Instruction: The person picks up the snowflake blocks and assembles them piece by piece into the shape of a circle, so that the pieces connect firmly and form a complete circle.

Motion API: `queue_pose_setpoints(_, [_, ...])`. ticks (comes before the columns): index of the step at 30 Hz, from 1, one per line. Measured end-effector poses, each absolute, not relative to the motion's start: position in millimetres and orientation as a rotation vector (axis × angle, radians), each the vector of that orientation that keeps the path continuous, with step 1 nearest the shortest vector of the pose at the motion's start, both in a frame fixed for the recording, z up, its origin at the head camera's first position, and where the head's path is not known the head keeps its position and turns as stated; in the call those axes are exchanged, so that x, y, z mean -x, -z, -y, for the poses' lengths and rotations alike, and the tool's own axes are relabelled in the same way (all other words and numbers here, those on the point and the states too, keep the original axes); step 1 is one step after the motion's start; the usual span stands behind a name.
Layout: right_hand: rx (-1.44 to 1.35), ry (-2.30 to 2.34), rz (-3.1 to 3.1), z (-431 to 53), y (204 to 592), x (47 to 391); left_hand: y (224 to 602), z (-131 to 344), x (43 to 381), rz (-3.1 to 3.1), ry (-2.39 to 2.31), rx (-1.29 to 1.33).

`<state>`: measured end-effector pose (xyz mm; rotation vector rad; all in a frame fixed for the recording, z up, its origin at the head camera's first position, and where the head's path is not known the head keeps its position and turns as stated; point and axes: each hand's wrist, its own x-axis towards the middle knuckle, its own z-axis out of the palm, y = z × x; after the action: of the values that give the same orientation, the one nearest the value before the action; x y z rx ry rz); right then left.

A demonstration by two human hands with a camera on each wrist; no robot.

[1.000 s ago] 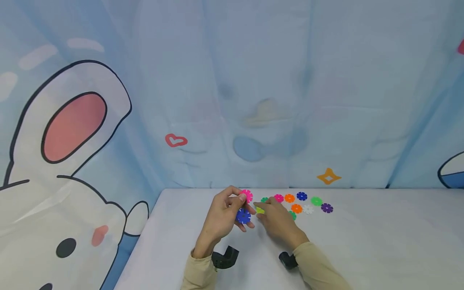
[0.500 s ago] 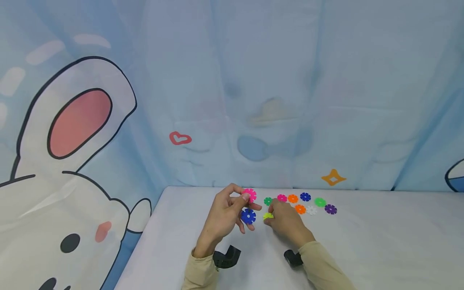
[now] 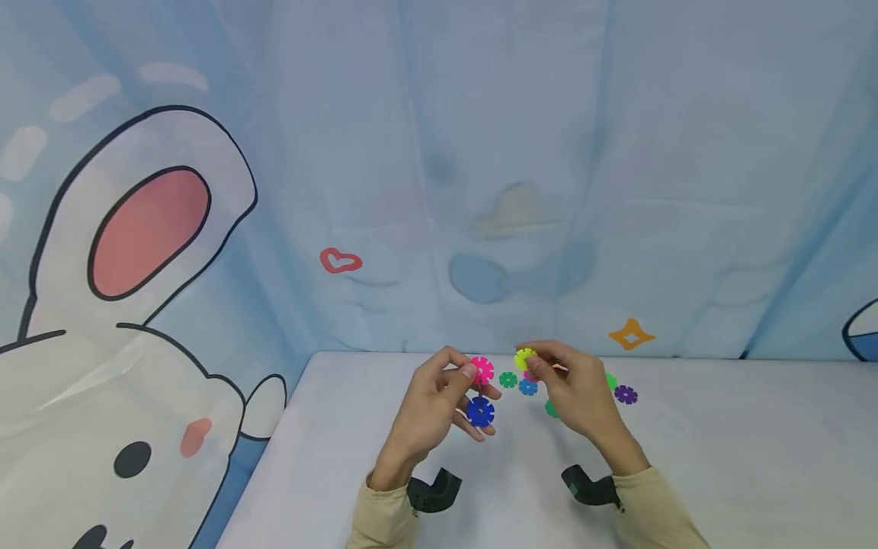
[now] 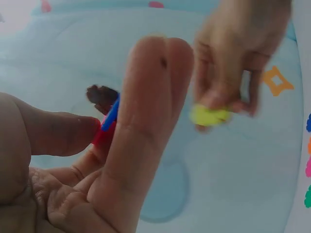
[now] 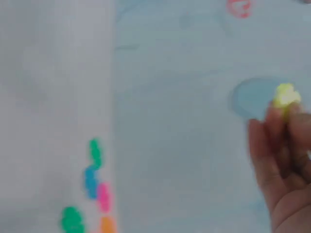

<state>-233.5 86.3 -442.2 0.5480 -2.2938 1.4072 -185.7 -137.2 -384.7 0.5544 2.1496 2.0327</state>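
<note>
My left hand (image 3: 428, 415) pinches a pink notched plastic disc (image 3: 484, 370) between thumb and index finger. A blue notched disc (image 3: 480, 412) hangs below it, apparently joined to it through a small dark piece. In the left wrist view the fingers partly hide this cluster, where a blue edge (image 4: 112, 114) and a brown piece (image 4: 103, 97) show. To the right, my right hand (image 3: 583, 396) pinches a yellow notched disc (image 3: 524, 359) by its edge, raised off the table. The yellow disc (image 5: 287, 95) is blurred in the right wrist view. A gap separates the two hands.
Loose notched discs lie on the white table (image 3: 720, 442): a green one (image 3: 507, 380), a light blue one (image 3: 528, 387), another green one (image 3: 552, 409) and a purple one (image 3: 626, 394). My right hand covers several others. A printed curtain (image 3: 411, 191) hangs behind the table's back edge.
My right hand has picked the yellow disc off the table and lifted it up and to the right. The left hand has shifted slightly right, still holding its joined discs.
</note>
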Motion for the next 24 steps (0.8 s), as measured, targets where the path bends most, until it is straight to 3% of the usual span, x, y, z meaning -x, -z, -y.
queue_pose_setpoints(8, [-0.665,-1.59,2.058,-80.1,406.5,209.9,381.1,131.4,179.8,-2.1,-2.073,-0.563])
queue_pose_setpoints(24, [-0.813,-1.532,1.963,-75.3,402.4,202.3,373.5,130.0,171.5,-2.017,-2.056,-0.566])
